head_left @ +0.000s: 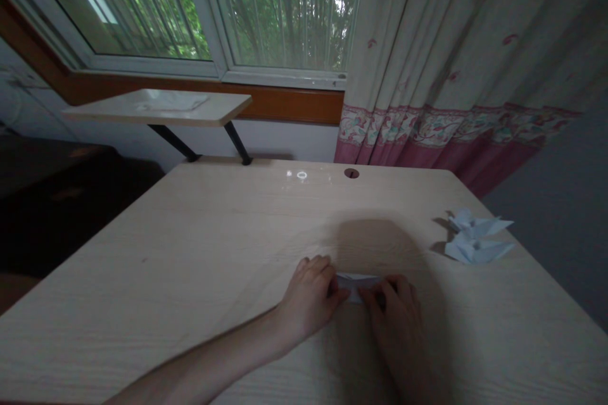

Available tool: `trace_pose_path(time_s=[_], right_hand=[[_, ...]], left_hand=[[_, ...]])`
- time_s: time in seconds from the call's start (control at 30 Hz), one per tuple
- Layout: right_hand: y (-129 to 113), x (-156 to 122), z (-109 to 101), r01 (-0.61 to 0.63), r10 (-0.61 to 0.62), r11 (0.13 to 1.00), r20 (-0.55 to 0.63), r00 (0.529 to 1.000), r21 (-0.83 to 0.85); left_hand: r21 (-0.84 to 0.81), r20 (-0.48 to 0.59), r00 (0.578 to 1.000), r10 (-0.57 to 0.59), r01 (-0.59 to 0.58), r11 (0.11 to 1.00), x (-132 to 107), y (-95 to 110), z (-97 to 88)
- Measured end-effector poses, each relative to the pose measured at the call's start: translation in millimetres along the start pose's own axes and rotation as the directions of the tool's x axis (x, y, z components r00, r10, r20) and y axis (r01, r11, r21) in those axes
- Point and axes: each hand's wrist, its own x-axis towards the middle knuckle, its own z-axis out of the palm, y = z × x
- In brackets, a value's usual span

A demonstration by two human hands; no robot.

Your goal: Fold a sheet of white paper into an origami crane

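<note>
The left hand point(311, 297) was bare, its fingers slender. The left forearm point(213, 361) behind it was lean and uncovered from the wrist down to the lower edge of the view. The right hand point(396, 316) was bare as well and lay in dim shadow. Only the hand and wrist showed before the frame cut them off.

The light wooden table point(199, 253) has a little round hole point(351, 173) near its far edge. A small white folded paper point(358, 281) lies near the front. More folded white paper shapes point(477, 237) sit by the right edge.
</note>
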Motion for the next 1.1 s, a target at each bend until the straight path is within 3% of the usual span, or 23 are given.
trace_pose_path(time_s=[0.23, 0.53, 0.97, 1.1], right_hand=[[2.1, 2.6, 1.0, -0.066, 0.070, 0.995, -0.053, 0.996, 0.079], [6.4, 6.6, -6.0, -0.111, 0.112, 0.991, 0.005, 0.994, -0.069], [26.0, 8.2, -16.7, -0.014, 0.017, 0.997, 0.038, 0.999, -0.080], [32.3, 8.2, -12.6, 0.025, -0.022, 0.997, 0.044, 0.999, -0.069]], left_hand=[[0.043, -0.006, 0.999, -0.042, 0.042, 0.998, 0.6, -3.0, -5.9], [0.014, 0.053, 0.997, -0.054, 0.054, 0.998, 3.1, -7.9, -11.0], [-0.083, 0.077, 0.996, 0.037, -0.030, 0.996, 2.8, -22.1, -16.6], [-0.115, -0.007, 1.000, 0.013, -0.013, 0.993, -0.3, -22.7, -15.6]])
